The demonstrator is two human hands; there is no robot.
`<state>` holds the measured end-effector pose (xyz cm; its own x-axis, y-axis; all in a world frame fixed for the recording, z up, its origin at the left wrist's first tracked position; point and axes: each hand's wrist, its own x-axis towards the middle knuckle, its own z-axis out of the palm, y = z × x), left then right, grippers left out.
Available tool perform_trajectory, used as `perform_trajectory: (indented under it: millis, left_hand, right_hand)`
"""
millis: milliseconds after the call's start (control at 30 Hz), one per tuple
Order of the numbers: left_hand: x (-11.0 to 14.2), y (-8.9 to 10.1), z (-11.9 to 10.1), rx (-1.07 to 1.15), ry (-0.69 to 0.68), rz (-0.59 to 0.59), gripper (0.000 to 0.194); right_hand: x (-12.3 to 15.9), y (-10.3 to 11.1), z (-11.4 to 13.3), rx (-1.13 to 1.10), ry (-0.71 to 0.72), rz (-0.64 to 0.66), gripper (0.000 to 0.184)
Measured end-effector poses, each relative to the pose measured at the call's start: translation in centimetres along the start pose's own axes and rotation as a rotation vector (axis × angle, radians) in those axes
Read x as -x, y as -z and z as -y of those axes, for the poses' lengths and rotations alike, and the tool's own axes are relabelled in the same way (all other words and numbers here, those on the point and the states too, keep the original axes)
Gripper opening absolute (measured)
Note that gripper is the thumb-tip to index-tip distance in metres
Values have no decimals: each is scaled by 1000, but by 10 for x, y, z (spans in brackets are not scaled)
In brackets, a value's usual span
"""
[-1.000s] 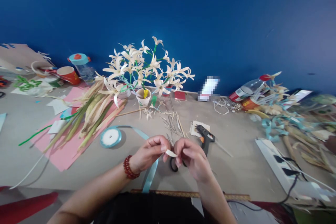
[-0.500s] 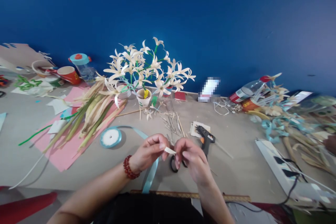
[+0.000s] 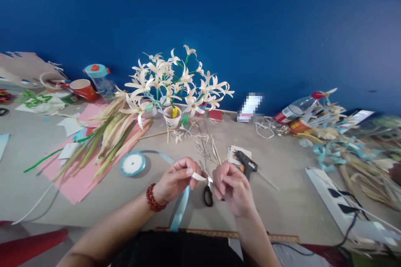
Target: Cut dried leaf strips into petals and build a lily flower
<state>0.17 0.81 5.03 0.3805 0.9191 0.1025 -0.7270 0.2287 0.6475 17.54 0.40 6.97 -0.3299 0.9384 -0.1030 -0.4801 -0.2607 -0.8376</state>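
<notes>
Between thumb and fingers, my left hand pinches a small cream petal, pointed at its right end. My right hand is a short gap to the right of the petal, its fingers curled in; anything inside them is hidden. Scissors with black handles lie on the table beneath, between my hands and partly covered by the right one. A black glue gun rests just beyond my right hand. Light-blue ribbon runs under my left wrist, near its spool.
Cream handmade flowers stand in a paper cup at the back. Dried corn husks lie on pink paper at left. A white power strip, a plastic bottle and a lit phone are to the right.
My hands have moved apart: the right fingers have come off the petal's tip, and the left hand has drawn slightly left with it. More of the scissors shows between them.
</notes>
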Motion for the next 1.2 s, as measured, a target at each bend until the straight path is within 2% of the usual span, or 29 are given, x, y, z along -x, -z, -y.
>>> perform_trajectory:
  millis: [200,267,333,500,600,800,967,1133,1200]
  left_hand:
    - [1,2,1,-87,25,-40,24]
    - [2,2,2,-103,37,-42,25]
    - [3,1,2,-101,50,-31,24]
    - [1,-1,7,-30,57,-23,27]
    - [0,0,8,-12,24,-38,29]
    - [4,2,7,-162,7,-59,20]
    - [5,4,-1,-213,47,23,24]
    - [5,3,-7,-437,103,33,21]
    - [5,4,-7,-435,144,32,20]
  right_hand:
    - [6,-15,5,446,4,25,13]
    - [5,-19,4,519,15,6,15]
    - [3,-18,1,461,-4,2,17]
    - [-2,-6,-10,7,-111,39,14]
    - [-3,-3,-9,-113,-46,1,18]
    - [2,-10,-6,280,-32,-6,16]
    - [2,-15,-1,384,-38,-11,20]
    - [1,-15,7,579,-54,36,16]
    - [0,-14,6,621,-40,60,14]
